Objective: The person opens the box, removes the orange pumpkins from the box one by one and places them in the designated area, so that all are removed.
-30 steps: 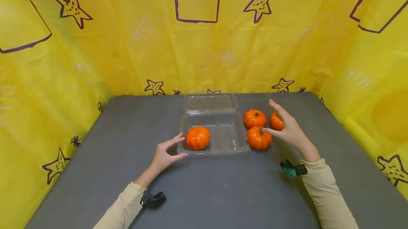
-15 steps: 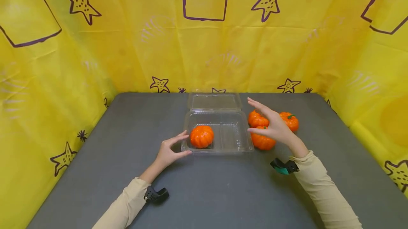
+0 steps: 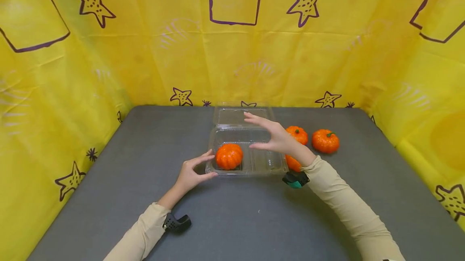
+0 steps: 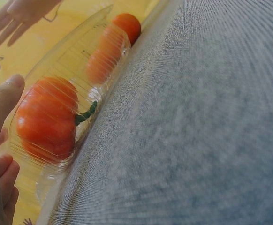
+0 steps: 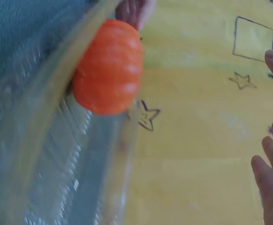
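A clear plastic clamshell box (image 3: 267,160) lies on the table, its lid (image 3: 232,116) folded back. In its left part sits an orange toy pumpkin (image 3: 229,156), whose green stem shows in the left wrist view. My left hand (image 3: 191,175) is at the box's left front corner, thumb and fingers spread around that side; firm contact is hard to tell. Over the right part of the box hovers my right hand (image 3: 277,136), fingers spread and holding nothing. Right of the box are three more pumpkins: one behind (image 3: 298,133), one farther right (image 3: 325,141), and a front pumpkin (image 3: 293,164) partly hidden by my right wrist.
A grey cloth-like surface (image 3: 232,220) covers the table. Yellow curtains (image 3: 232,63) with drawn stars enclose its back and both sides. Each wrist wears a dark strap-like mount, such as the right mount (image 3: 296,179).
My right hand has swept left from the pumpkins to above the box, still without anything in it. The rightmost pumpkin has come into full view. My left hand stays at the box corner.
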The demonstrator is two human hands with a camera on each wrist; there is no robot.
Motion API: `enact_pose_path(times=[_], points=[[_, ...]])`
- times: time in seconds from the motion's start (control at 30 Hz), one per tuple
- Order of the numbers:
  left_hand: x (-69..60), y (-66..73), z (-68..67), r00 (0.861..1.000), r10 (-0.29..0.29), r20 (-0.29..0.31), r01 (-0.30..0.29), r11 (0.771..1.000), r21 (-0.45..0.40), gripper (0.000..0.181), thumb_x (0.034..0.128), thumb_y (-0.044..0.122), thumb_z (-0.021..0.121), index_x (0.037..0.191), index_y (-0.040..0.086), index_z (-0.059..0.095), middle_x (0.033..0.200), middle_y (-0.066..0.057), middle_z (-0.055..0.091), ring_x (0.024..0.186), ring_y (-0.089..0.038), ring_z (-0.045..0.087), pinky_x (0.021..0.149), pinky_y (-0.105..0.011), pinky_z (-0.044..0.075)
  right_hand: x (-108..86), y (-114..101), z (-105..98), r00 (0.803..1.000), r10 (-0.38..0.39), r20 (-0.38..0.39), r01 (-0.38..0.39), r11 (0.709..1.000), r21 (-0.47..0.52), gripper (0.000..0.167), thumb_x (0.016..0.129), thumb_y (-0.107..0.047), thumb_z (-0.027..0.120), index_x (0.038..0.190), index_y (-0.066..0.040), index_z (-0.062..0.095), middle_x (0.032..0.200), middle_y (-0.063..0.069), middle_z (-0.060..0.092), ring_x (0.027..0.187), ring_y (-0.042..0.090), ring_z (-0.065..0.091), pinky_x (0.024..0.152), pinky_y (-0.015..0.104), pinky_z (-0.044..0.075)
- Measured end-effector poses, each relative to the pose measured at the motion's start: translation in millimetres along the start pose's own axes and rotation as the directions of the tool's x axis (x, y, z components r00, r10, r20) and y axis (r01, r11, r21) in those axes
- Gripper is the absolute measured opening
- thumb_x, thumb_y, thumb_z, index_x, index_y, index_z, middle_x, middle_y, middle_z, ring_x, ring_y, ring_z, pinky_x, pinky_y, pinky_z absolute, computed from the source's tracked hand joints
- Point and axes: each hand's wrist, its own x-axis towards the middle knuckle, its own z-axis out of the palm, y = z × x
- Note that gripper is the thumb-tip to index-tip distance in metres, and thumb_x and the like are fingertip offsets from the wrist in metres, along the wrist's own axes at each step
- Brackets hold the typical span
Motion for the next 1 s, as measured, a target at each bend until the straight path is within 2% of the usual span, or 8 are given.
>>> enact_pose_path(times=[0.13,0.2,0.4,0.47,0.57,0.73,0.87,1.0], points=[[1.7,-1.0,2.7,1.000,-0.021,-0.001,0.021,1.000,-0.002,0.048,0.0543,-0.007,0.081,0.098,-0.013,0.062,0.108,-0.029,0.055,0.100,-0.042,0.053,0.093,-0.027,0.037,2.7,6.5,12.5,1.000,0.011,0.013,-0.011,0.999,0.037,0.069,0.063,0.007,0.076,0.122,0.015,0.041,0.126,0.031,0.040,0.117,0.036,0.040,0.093,0.043,0.036],[2.3,-2.0,4.8,1.000,-0.013,-0.001,0.013,1.000,0.007,0.048,0.0547,-0.006,0.081,0.099,-0.013,0.062,0.108,-0.029,0.055,0.100,-0.041,0.053,0.093,-0.027,0.037,0.7,15.9,21.0,1.000,0.019,0.023,-0.020,0.998,0.059,0.071,0.065,0.006,0.076,0.125,0.014,0.039,0.127,0.030,0.040,0.118,0.034,0.040,0.093,0.044,0.036],[2.0,-3.0,6.6,1.000,0.023,0.000,-0.023,1.000,0.020,0.049,0.0548,-0.006,0.081,0.099,-0.013,0.061,0.108,-0.029,0.055,0.098,-0.043,0.053,0.093,-0.028,0.037,-7.0,44.6,54.6,0.996,-0.032,0.087,0.023,0.994,0.103,0.061,0.071,-0.003,0.074,0.124,0.005,0.047,0.129,0.021,0.044,0.121,0.027,0.040,0.097,0.039,0.032],[2.1,-3.1,5.9,1.000,0.018,0.003,-0.018,1.000,0.019,0.049,0.0551,-0.006,0.081,0.099,-0.013,0.061,0.108,-0.029,0.055,0.099,-0.042,0.053,0.093,-0.027,0.036,-6.3,43.3,61.3,0.991,-0.028,0.128,0.014,0.994,0.109,0.056,0.073,-0.004,0.073,0.122,0.004,0.050,0.127,0.020,0.047,0.118,0.025,0.043,0.096,0.037,0.035],[2.0,-3.4,4.9,1.000,0.003,0.002,-0.003,1.000,0.016,0.049,0.0555,-0.006,0.081,0.100,-0.012,0.061,0.109,-0.028,0.055,0.100,-0.041,0.053,0.093,-0.025,0.036,-8.9,47.7,70.1,0.978,0.014,0.207,-0.035,0.994,0.101,0.050,0.078,-0.010,0.070,0.122,0.003,0.051,0.127,0.014,0.049,0.114,0.020,0.047,0.093,0.032,0.038],[-0.1,-2.6,2.9,1.000,-0.001,-0.003,0.001,1.000,0.022,0.049,0.0552,-0.006,0.081,0.100,-0.012,0.062,0.108,-0.028,0.056,0.099,-0.041,0.053,0.092,-0.023,0.036,-15.4,52.6,80.4,0.941,0.093,0.324,-0.108,0.994,0.030,0.048,0.083,-0.022,0.065,0.125,-0.004,0.051,0.128,0.008,0.049,0.108,0.017,0.051,0.086,0.027,0.042],[-1.2,-1.0,1.3,1.000,0.002,0.001,-0.002,1.000,0.027,0.049,0.0549,-0.006,0.081,0.099,-0.013,0.061,0.108,-0.028,0.056,0.099,-0.041,0.053,0.092,-0.023,0.037,-20.0,56.6,83.8,0.922,0.132,0.364,-0.130,0.991,-0.030,0.050,0.083,-0.025,0.065,0.127,-0.008,0.050,0.130,0.011,0.046,0.105,0.020,0.052,0.081,0.028,0.045],[-0.6,0.1,-0.2,1.000,0.000,0.008,0.000,0.999,0.034,0.048,0.0558,-0.005,0.081,0.099,-0.014,0.061,0.108,-0.028,0.056,0.099,-0.041,0.054,0.092,-0.024,0.037,-20.1,59.6,81.9,0.910,0.130,0.393,-0.130,0.991,-0.026,0.048,0.083,-0.021,0.065,0.126,-0.006,0.051,0.133,0.013,0.042,0.115,0.023,0.046,0.089,0.030,0.040]])
